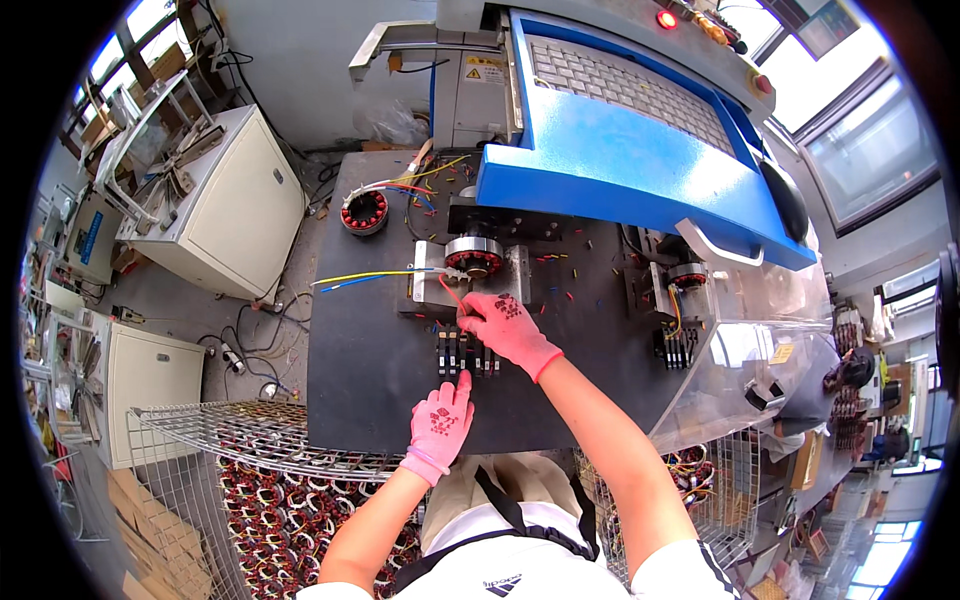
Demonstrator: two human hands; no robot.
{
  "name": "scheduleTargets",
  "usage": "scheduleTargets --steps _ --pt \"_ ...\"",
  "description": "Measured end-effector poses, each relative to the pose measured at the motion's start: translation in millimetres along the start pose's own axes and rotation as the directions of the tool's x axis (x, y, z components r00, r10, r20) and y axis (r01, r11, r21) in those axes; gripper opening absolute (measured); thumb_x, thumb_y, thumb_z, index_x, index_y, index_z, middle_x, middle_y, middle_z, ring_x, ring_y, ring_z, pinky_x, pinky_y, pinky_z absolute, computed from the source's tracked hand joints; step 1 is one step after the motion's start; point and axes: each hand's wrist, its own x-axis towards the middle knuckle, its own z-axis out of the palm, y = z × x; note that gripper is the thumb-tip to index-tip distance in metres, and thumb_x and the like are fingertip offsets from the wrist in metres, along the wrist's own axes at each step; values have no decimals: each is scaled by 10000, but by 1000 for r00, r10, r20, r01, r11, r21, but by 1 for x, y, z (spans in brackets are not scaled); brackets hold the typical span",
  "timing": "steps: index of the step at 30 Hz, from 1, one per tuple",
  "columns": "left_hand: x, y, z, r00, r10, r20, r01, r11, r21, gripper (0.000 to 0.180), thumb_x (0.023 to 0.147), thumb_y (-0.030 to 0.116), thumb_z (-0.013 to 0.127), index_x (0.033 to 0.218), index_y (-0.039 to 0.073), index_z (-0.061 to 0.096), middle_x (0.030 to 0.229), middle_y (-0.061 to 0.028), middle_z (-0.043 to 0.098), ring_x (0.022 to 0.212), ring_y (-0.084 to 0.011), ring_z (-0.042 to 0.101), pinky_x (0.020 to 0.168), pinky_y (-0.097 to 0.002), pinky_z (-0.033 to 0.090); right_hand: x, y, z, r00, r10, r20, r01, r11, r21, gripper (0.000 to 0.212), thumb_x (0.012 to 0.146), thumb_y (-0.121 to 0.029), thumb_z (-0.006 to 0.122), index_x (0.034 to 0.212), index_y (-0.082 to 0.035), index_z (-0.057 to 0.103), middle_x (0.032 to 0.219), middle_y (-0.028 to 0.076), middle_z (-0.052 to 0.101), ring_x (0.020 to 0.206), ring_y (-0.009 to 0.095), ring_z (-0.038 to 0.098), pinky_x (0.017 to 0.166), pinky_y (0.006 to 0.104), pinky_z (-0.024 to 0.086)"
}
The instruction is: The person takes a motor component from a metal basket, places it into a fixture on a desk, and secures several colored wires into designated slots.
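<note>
In a pink glove, my right hand (507, 332) pinches a red wire (450, 290) over a row of black spring clips (460, 352). That wire runs up to a wound motor stator (473, 258), seated in a metal fixture (516, 272). A yellow-green wire (370, 275) and a blue wire (345, 284) stretch left from the same stator. My left hand (441, 425), also gloved in pink, has its index finger stretched out against the near end of the clips and grips nothing. My right fingers partly cover the clips and the wire's end.
A second stator (364, 213) with loose wires lies at the table's (370, 380) back left. To the right, another stator (687, 275) sits beside a clear guard (745, 375). A blue machine housing (620, 180) overhangs the back. Wire baskets (270, 425) full of stators flank me.
</note>
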Motion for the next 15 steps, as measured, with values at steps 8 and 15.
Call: scheduleTargets --steps 8,15 --pt "1 -2 2 1000 -23 7 23 1000 -9 498 871 266 610 1336 135 494 954 -74 543 834 -245 601 654 -396 508 0 7 9 994 -103 -41 97 988 -119 200 862 -229 599 927 -41 580 872 159 652 856 348 620 724 427 469" --pt "46 -56 -54 677 -727 -119 69 223 -972 350 890 309 675 1097 45 577 901 -23 557 664 -93 557 536 -229 461 -11 -13 13 988 -19 -156 25 999 35 239 871 -279 614 948 -53 629 789 104 664 727 241 661 644 366 476"
